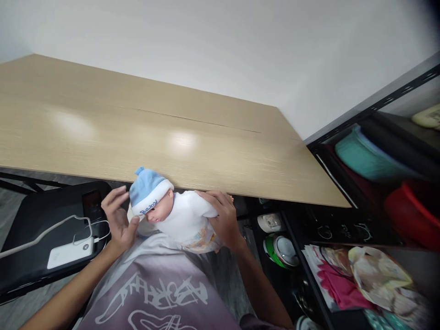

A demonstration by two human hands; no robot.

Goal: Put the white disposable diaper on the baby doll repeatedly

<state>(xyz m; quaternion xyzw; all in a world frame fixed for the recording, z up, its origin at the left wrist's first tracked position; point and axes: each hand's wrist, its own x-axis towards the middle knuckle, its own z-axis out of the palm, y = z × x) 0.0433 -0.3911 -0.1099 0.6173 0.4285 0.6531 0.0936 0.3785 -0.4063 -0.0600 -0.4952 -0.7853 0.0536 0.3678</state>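
Note:
A baby doll [178,217] in a white top and a light blue cap [147,187] lies against my chest, just below the front edge of a light wooden table [144,133]. My left hand [118,220] is under the doll's head, fingers spread and curled up beside the cap. My right hand [223,217] wraps around the doll's body and far arm. The doll's lower half rests on my grey printed shirt [161,288].
A black chair [37,220] at my left carries a phone [92,204] and a white power bank [70,252] with a white cable. A dark metal shelf [374,110] at the right holds teal and red tubs, cookers and bagged items. A white wall stands behind the table.

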